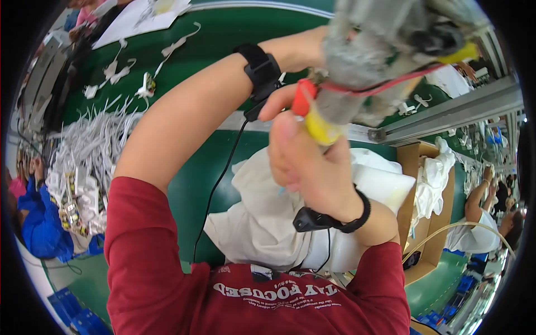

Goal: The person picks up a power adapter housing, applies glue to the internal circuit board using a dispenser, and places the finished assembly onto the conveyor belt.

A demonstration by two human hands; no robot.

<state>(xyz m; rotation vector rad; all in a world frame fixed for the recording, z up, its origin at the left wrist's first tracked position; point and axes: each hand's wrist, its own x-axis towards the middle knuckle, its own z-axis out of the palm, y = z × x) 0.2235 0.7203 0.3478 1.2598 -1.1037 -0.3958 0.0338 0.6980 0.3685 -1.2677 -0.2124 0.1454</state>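
Right hand (pixel 315 167) closed around the lower end of a grey taped tool (pixel 363 61); left hand (pixel 314 47) mostly hidden behind it, can't tell its grip. Tool lies up and slightly right from the right hand, long axis steep, from the top edge down into the fingers. Right hand is nearer the low end; left forearm crosses in from the left, higher up. Around: green workbench (pixel 223 159); whitish fabric pile (pixel 262 201) below the right hand; metal rail (pixel 452 116) right of and past the tool; cardboard box (pixel 410 159) right, white fabric inside; white cable heap (pixel 92 145) far left. Tool body blocks the view of the left fingers. Black cord (pixel 211 206) hangs by the left wrist. Smallest: yellow collar (pixel 322 130) at the right palm, red cap (pixel 302 98) by its thumb and forefinger.
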